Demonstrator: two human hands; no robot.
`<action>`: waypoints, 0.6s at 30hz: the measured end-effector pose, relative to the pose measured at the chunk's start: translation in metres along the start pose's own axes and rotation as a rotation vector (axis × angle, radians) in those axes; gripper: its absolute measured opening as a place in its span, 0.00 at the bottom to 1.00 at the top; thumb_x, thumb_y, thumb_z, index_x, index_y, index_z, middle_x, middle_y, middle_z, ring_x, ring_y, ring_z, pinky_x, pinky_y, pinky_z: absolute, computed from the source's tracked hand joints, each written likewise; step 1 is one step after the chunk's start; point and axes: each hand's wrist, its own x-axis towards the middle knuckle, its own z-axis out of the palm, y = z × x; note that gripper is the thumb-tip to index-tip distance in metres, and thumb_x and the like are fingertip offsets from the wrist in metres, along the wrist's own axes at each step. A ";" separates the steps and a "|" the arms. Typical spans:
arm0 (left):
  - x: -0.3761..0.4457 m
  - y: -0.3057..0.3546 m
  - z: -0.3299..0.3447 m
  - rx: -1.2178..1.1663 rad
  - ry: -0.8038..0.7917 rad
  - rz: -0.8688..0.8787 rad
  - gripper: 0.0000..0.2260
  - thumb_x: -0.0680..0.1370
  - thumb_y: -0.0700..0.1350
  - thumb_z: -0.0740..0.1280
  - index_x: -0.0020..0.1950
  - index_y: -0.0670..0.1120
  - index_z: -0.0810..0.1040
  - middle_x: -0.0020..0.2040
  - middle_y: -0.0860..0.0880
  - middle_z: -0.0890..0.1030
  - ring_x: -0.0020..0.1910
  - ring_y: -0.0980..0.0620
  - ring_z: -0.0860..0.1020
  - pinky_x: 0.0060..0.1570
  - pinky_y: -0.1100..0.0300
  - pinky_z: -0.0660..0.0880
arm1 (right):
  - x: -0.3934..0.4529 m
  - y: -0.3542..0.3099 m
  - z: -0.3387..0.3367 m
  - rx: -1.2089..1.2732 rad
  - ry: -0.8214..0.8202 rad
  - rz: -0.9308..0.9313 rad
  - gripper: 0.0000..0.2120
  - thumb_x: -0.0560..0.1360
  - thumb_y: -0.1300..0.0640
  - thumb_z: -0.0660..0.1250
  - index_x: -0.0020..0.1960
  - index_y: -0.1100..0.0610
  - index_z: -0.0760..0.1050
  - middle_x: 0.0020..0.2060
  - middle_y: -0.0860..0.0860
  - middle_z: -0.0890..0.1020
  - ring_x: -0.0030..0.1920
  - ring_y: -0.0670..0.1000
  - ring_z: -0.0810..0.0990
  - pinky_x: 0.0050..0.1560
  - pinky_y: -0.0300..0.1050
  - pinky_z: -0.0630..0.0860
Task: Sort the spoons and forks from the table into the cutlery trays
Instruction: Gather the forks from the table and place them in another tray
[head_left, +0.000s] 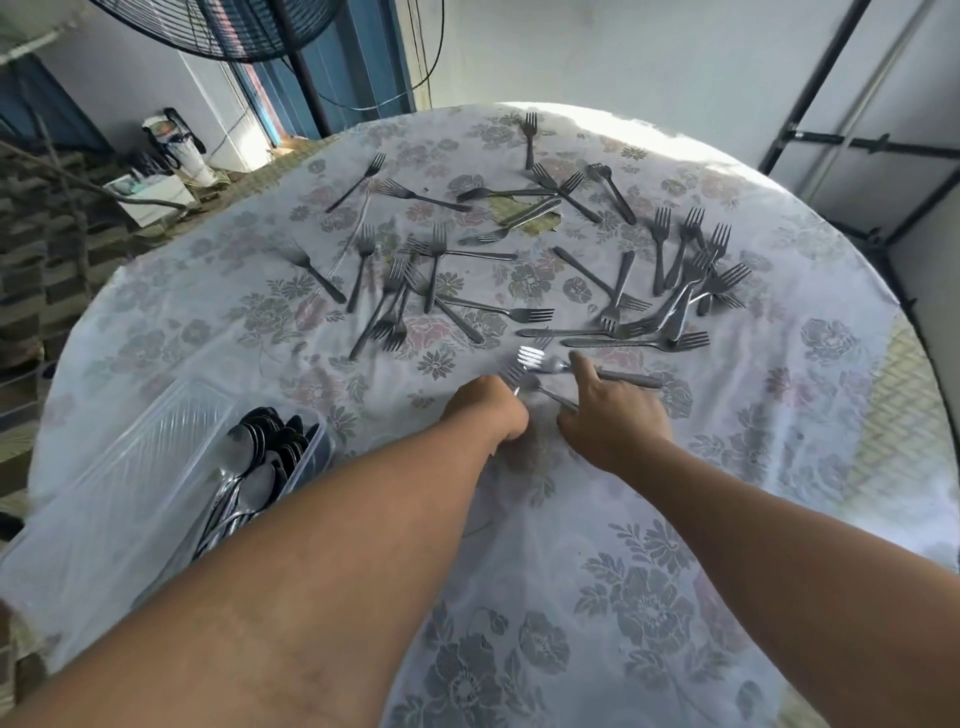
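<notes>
Both forearms are reaching out: left hand (488, 408) is clamping its grip on a fork (540, 387), right hand (610, 410) is spreading open; overlapping forks (636, 340) risk snagging.

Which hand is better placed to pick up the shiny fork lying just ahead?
Right. The right hand already touches the shiny steel fork on its handle; the left hand is curled around other forks.

The left hand (488, 410) conceals its own fingers and the handle of the fork (511, 375) it holds. The left forearm covers the near end of the cutlery tray (156, 441) and the spoon (244, 467) handles. The fan (218, 26) is cut off by the top edge.
</notes>
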 end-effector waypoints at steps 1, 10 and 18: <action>0.002 -0.003 -0.001 -0.001 -0.011 0.000 0.13 0.77 0.44 0.67 0.61 0.42 0.78 0.55 0.42 0.82 0.45 0.44 0.80 0.42 0.56 0.75 | 0.003 0.000 0.002 -0.010 -0.033 0.023 0.34 0.80 0.44 0.57 0.81 0.53 0.50 0.51 0.57 0.84 0.53 0.61 0.82 0.50 0.54 0.73; 0.022 -0.042 -0.047 0.253 0.000 0.108 0.15 0.77 0.37 0.66 0.64 0.40 0.74 0.49 0.45 0.78 0.43 0.47 0.78 0.29 0.59 0.68 | 0.014 -0.006 0.013 -0.064 0.114 0.188 0.14 0.78 0.56 0.62 0.62 0.56 0.74 0.61 0.58 0.70 0.63 0.62 0.69 0.62 0.60 0.71; 0.048 -0.062 -0.072 0.387 0.059 0.263 0.26 0.73 0.33 0.69 0.69 0.43 0.68 0.56 0.41 0.80 0.51 0.41 0.80 0.37 0.53 0.72 | 0.020 -0.021 0.012 0.083 -0.001 0.210 0.13 0.85 0.49 0.58 0.60 0.57 0.71 0.54 0.59 0.78 0.53 0.62 0.77 0.51 0.55 0.74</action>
